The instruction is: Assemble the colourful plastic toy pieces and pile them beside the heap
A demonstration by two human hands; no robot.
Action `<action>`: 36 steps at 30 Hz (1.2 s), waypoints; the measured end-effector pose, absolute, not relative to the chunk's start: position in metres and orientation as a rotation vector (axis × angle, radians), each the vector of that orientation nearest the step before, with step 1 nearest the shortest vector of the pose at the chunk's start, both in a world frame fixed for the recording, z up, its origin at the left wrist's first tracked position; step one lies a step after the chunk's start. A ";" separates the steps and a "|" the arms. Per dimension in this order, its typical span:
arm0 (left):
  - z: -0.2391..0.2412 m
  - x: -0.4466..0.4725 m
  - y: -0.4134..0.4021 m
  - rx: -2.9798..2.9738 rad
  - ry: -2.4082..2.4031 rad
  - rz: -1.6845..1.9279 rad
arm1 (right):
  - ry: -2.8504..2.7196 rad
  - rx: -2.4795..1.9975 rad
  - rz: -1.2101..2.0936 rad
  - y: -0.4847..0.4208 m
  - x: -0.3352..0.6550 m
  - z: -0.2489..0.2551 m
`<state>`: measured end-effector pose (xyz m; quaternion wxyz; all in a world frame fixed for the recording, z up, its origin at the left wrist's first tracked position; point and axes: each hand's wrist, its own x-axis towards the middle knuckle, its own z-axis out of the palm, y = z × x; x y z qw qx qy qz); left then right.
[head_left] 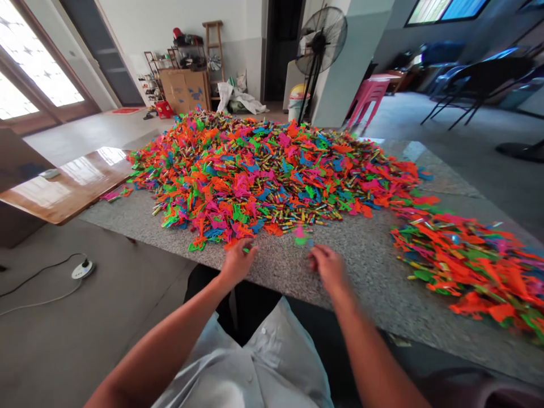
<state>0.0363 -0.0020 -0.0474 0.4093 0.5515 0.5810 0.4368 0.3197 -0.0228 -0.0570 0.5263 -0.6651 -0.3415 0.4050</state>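
Observation:
A large heap of small flat plastic pieces in orange, pink, green and blue, mixed with short shiny striped sticks, covers the stone-topped table. At the heap's near edge, my left hand has its thumb and fingers closed together, touching or very near orange and green pieces; what it grips is partly hidden. My right hand is over the bare stone, slightly blurred, its fingers curled in a pinch. A small bluish bit shows at its fingertips. Just beyond them is a blurred pink and green piece.
A second, smaller pile lies on the table's right. A wooden board adjoins at left. Behind stand a fan, pink stools and a cardboard box. A power strip lies on the floor.

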 end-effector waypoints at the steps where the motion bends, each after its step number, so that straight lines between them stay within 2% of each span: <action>1: -0.045 0.021 0.001 1.449 1.559 1.113 | -0.677 -1.604 0.868 -0.016 0.348 -0.054; 5: -0.037 -0.027 0.012 1.676 2.024 0.849 | -0.331 -1.350 0.558 0.005 0.423 -0.036; 7: -0.037 -0.036 0.014 1.715 2.146 0.695 | -0.385 -1.341 0.621 0.009 0.415 -0.033; 10: -0.041 -0.032 0.014 1.677 2.135 0.627 | -0.781 -1.484 0.887 0.007 0.353 -0.041; 12: -0.044 -0.025 0.013 1.623 2.081 0.696 | -1.203 -1.516 1.031 0.006 0.299 -0.051; 15: -0.048 -0.015 0.011 1.604 1.966 0.840 | -1.717 -1.506 0.835 0.012 0.235 -0.062; 18: -0.051 -0.007 0.011 1.555 1.831 0.971 | -1.993 -1.520 0.648 0.027 0.204 -0.060; 22: -0.054 -0.006 0.012 1.259 1.654 1.198 | -2.025 -1.765 0.473 0.046 0.204 -0.049; 25: -0.052 -0.012 0.012 1.075 1.497 1.217 | -1.966 -1.993 0.341 0.054 0.218 -0.045; 36: -0.032 -0.017 0.010 0.910 1.320 1.243 | -2.134 -2.031 0.369 0.086 0.209 -0.038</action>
